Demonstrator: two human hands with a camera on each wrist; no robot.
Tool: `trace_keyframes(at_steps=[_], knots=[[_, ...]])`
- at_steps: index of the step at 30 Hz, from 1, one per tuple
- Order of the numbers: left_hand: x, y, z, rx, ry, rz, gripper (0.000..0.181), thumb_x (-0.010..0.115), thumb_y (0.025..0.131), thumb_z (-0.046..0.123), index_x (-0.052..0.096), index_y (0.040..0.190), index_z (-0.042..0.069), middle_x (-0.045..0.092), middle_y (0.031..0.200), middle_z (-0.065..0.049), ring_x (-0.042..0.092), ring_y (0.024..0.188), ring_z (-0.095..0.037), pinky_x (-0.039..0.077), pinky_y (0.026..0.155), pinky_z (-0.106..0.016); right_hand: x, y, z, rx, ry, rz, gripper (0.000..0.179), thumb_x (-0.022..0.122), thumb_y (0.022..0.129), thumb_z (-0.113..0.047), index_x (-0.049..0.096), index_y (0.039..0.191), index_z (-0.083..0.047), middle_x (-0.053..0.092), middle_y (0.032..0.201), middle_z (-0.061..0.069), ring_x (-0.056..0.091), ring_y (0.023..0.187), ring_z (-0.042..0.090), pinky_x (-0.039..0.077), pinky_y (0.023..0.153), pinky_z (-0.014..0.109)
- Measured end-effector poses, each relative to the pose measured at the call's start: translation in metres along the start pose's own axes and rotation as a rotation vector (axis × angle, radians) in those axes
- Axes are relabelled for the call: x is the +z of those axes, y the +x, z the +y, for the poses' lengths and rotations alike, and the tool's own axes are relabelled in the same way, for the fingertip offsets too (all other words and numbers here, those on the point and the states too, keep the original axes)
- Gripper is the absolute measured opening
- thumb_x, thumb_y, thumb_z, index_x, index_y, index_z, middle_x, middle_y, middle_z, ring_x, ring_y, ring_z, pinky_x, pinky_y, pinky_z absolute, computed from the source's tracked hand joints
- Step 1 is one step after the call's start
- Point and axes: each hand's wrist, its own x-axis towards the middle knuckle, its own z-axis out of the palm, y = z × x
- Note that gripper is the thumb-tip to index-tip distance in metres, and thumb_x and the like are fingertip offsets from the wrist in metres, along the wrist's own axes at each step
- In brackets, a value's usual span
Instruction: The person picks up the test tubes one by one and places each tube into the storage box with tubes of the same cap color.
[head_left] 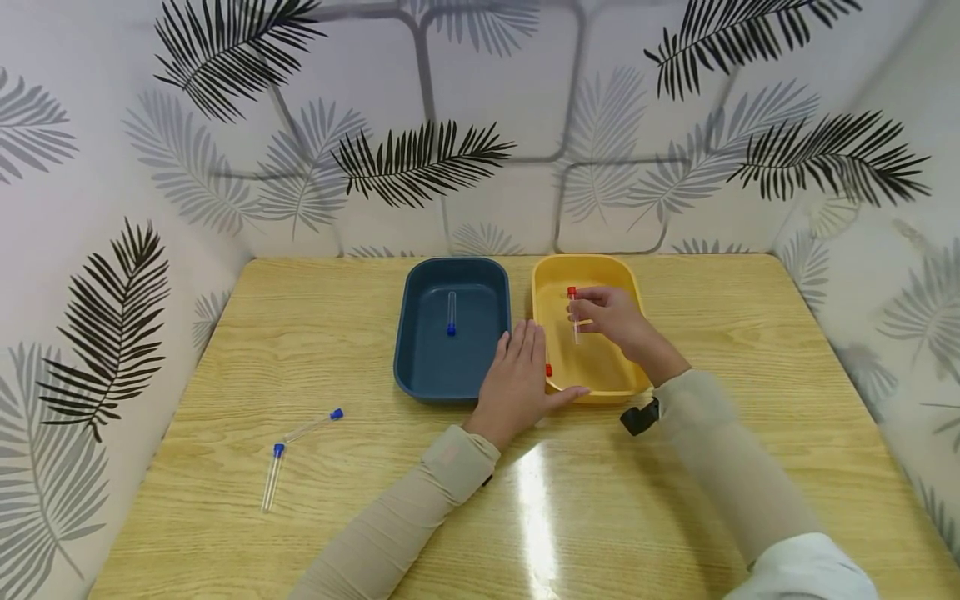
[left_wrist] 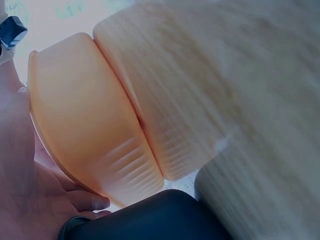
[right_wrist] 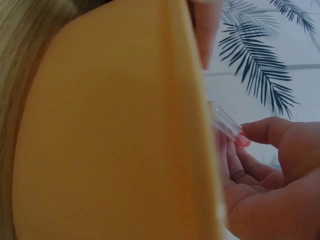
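My right hand (head_left: 611, 317) is over the yellow tray (head_left: 600, 385), pinching a clear test tube (head_left: 576, 329) near its red cap. In the right wrist view, thumb and fingers hold the red-capped end, and the tray wall hides part of the tube. My left hand (head_left: 517, 379) lies with straight fingers along the yellow tray's near left rim, thumb spread over the front edge. Beside its fingers, a second red cap (head_left: 548, 370) shows inside that tray; the hand covers what is around it.
Left of the yellow tray stands a dark blue tray (head_left: 420, 387) with a blue-capped tube (head_left: 452, 312) lying in it. Two more blue-capped tubes, one slanted (head_left: 311, 427) and one nearly upright in view (head_left: 272, 482), lie on the wooden table (head_left: 247, 333). A leaf-patterned wall encloses the table.
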Motion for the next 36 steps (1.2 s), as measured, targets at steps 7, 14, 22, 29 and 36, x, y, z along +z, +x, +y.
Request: trace_keyframes(at_steps=[7, 14, 22, 29, 36], knots=[[0.002, -0.001, 0.001, 0.004, 0.013, -0.008, 0.111, 0.022, 0.074, 0.085, 0.021, 0.146, -0.001, 0.022, 0.151, -0.015, 0.014, 0.14, -0.026, 0.01, 0.112, -0.042, 0.009, 0.01, 0.008, 0.014, 0.034, 0.019, 0.037, 0.047, 0.098, -0.013, 0.046, 0.125, 0.012, 0.051, 0.121, 0.03, 0.052, 0.109, 0.042, 0.05, 0.084, 0.035], [0.003, -0.002, 0.001, 0.008, 0.014, -0.023, 0.111, 0.02, 0.075, 0.084, 0.019, 0.147, 0.0, 0.019, 0.152, -0.015, 0.01, 0.14, -0.025, 0.007, 0.112, -0.041, 0.011, 0.018, 0.015, 0.093, 0.03, 0.032, 0.035, 0.05, 0.097, -0.014, 0.051, 0.123, 0.009, 0.054, 0.121, 0.025, 0.054, 0.109, 0.038, 0.048, 0.088, 0.038], [0.002, 0.001, 0.0, 0.004, 0.022, -0.016, 0.111, 0.02, 0.074, 0.085, 0.019, 0.146, -0.001, 0.02, 0.151, -0.015, 0.012, 0.14, -0.025, 0.008, 0.112, -0.042, 0.008, 0.026, 0.022, 0.118, 0.012, 0.033, 0.038, 0.052, 0.097, -0.018, 0.052, 0.125, 0.008, 0.055, 0.122, 0.023, 0.056, 0.109, 0.034, 0.048, 0.087, 0.035], [0.0, 0.0, 0.0, 0.009, 0.025, -0.011, 0.11, 0.023, 0.075, 0.083, 0.02, 0.146, -0.001, 0.021, 0.151, -0.016, 0.014, 0.14, -0.026, 0.01, 0.112, -0.043, 0.007, 0.026, 0.027, 0.129, -0.038, 0.033, 0.036, 0.051, 0.097, -0.016, 0.053, 0.124, 0.008, 0.058, 0.119, 0.023, 0.059, 0.102, 0.03, 0.049, 0.085, 0.032], [-0.002, 0.0, 0.001, 0.009, 0.027, -0.017, 0.111, 0.022, 0.075, 0.084, 0.019, 0.146, -0.001, 0.02, 0.151, -0.016, 0.013, 0.14, -0.026, 0.009, 0.112, -0.042, 0.006, 0.03, 0.033, 0.148, -0.023, 0.046, 0.033, 0.051, 0.097, -0.014, 0.056, 0.121, 0.008, 0.059, 0.115, 0.023, 0.061, 0.094, 0.026, 0.052, 0.08, 0.03]])
